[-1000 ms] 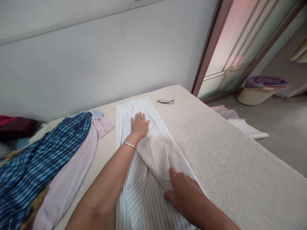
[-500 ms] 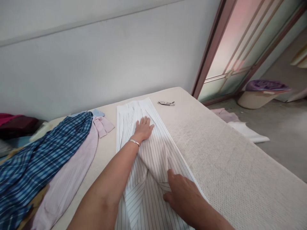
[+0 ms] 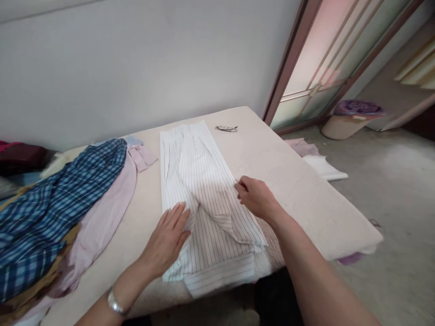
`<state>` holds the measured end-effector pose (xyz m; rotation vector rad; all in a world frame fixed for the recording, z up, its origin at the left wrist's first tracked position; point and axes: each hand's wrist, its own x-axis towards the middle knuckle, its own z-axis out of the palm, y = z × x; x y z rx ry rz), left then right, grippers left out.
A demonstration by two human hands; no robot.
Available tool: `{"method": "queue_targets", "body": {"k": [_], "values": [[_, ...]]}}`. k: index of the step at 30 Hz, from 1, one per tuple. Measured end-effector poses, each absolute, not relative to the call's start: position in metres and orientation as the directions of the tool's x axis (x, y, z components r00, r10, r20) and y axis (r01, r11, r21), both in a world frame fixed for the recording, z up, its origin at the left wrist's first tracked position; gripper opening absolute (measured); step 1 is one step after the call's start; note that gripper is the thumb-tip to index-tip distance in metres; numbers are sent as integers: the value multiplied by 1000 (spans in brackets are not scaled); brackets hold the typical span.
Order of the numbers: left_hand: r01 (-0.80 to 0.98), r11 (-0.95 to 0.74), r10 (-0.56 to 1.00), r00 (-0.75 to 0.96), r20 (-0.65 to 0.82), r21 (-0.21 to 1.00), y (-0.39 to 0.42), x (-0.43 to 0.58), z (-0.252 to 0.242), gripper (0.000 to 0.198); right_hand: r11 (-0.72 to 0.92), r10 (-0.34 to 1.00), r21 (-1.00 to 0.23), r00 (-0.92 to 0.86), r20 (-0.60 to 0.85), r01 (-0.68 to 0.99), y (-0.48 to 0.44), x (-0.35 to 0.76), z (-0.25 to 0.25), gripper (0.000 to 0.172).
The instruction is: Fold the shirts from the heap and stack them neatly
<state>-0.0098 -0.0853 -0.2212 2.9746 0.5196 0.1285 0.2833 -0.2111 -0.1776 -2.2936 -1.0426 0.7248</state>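
Note:
A white garment with thin dark stripes lies lengthwise on the padded bed. It is smooth at the far end and rumpled in the middle, with its near end at the bed's front edge. My left hand rests on the garment's left side, fingers stretched out and palm down, a silver bracelet at the wrist. At the right edge, my right hand has its fingers curled in a pinch on the fabric.
To the left lie a blue plaid garment and a pale pink garment. Eyeglasses sit near the bed's far end. A bin with a purple liner and white cloth are on the floor at right. A wall stands behind.
My left hand has drawn back from the garment's upper part to its lower left side. My right hand has moved up and outward and now pinches the right edge. The camera view has shifted.

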Motion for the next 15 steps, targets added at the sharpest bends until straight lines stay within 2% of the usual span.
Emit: {"method": "queue_targets", "body": {"k": [2, 3, 5, 7, 9, 11, 13, 15], "values": [[314, -941, 324, 944, 70, 125, -107, -32, -226, 54, -433, 878, -789, 403, -259, 436, -207, 271, -180, 19], [309, -943, 321, 943, 88, 126, -115, -37, -229, 54, -398, 907, -823, 307, -288, 406, -205, 265, -183, 17], [301, -945, 318, 937, 147, 131, -121, -40, -236, 53, -438, 898, -802, 142, -417, 406, -203, 254, -188, 12], [284, -949, 307, 931, 199, 136, -121, -38, -242, 50, -525, 831, -733, 73, -552, 433, -203, 252, -191, 10], [265, -955, 290, 931, 221, 138, -115, -36, -245, 43, -542, 830, -738, 118, -545, 403, -206, 259, -190, 12], [278, -950, 305, 919, 249, 138, -105, -38, -241, 38, -502, 864, -782, 261, -431, 369, -210, 270, -187, 16], [332, -930, 367, 876, 314, 161, -91, -45, -232, 35, -496, 851, -771, 401, -341, 399, -213, 280, -185, 17], [418, -879, 476, 794, 379, 230, -74, -55, -219, 36, -535, 825, -716, 459, -330, 448, -216, 285, -186, 17]]}}
